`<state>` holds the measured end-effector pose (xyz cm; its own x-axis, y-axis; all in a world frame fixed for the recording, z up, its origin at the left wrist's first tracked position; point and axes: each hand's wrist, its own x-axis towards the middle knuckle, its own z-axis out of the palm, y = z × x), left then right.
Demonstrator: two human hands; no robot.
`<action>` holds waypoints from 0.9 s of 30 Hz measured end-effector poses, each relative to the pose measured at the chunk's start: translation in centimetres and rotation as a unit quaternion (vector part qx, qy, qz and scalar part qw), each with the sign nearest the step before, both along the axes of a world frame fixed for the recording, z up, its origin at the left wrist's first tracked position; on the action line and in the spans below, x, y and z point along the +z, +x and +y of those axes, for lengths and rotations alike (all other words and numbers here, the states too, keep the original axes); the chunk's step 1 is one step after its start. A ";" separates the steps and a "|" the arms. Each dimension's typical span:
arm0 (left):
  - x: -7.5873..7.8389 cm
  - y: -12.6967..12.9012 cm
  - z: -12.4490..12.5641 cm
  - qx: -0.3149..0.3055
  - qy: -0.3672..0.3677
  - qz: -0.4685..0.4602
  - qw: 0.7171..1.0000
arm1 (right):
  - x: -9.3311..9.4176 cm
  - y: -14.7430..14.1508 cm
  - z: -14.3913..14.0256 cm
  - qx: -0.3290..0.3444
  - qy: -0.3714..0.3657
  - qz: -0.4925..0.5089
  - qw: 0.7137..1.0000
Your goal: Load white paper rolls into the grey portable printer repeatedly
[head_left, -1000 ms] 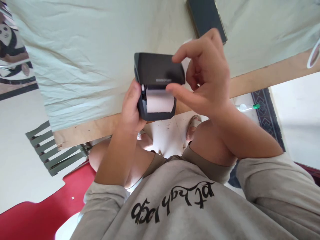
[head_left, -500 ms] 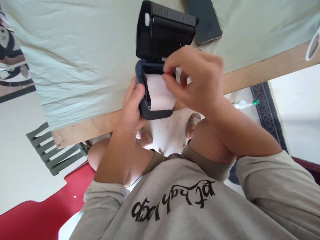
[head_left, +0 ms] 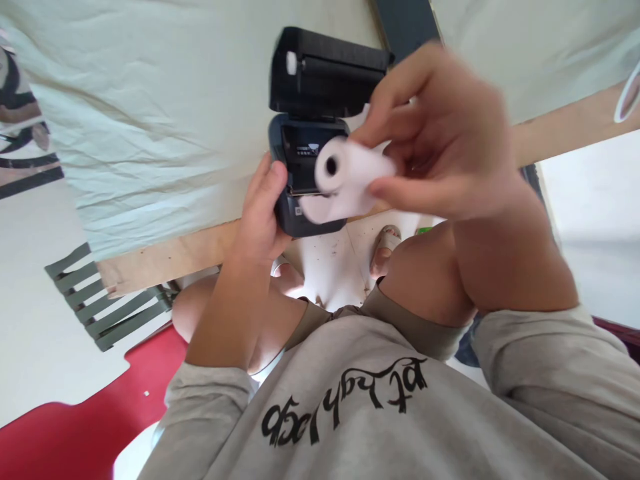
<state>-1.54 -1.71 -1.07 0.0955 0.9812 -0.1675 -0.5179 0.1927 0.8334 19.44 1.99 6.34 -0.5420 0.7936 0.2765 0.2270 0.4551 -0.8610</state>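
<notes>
A small dark label printer [head_left: 295, 220] stands with its lid [head_left: 325, 80] swung up, and its paper bay shows bare inside. My left hand [head_left: 265, 207] is wrapped round the printer's left side, thumb on the edge. My right hand [head_left: 440, 147] grips a white paper roll [head_left: 360, 173] between thumb and fingers, above the right part of the bay. The roll's dark core hole faces left. A loose flap of its paper hangs down over the printer's front. The right hand is partly smeared by motion.
A pale green cloth [head_left: 165, 120] covers the table, whose bare wooden edge [head_left: 170, 257] runs along the front. A dark phone [head_left: 407, 27] lies behind the printer lid. To the lower left are a red chair [head_left: 100, 420] and a dark green slatted piece [head_left: 110, 300].
The paper roll has come up out of the printer's bay in my right hand, which has moved right and towards the camera. My left hand keeps its hold on the printer.
</notes>
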 end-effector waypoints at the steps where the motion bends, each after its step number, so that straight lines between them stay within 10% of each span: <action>1: 0.0 0.0 0.1 0.000 0.003 -0.007 1.000 | -0.3 1.0 0.5 -0.017 -0.015 0.062 0.998; 6: 0.7 0.2 0.3 0.005 0.008 -0.027 1.000 | -3.0 5.6 3.7 -0.214 -0.115 0.183 0.953; 10: 0.9 0.4 0.4 0.030 0.000 -0.003 1.000 | -5.4 7.6 4.7 -0.322 -0.034 0.105 0.940; 15: 1.1 0.5 0.7 0.041 -0.008 0.025 0.999 | -6.8 8.9 5.3 -0.321 0.116 -0.086 0.936; 20: 1.0 0.4 0.8 0.046 -0.026 0.033 0.998 | -7.9 10.4 6.4 -0.358 0.096 -0.162 0.915; 27: 1.2 0.3 0.7 0.028 -0.030 0.040 0.998 | -3.7 7.2 2.4 -0.310 0.241 -0.134 0.910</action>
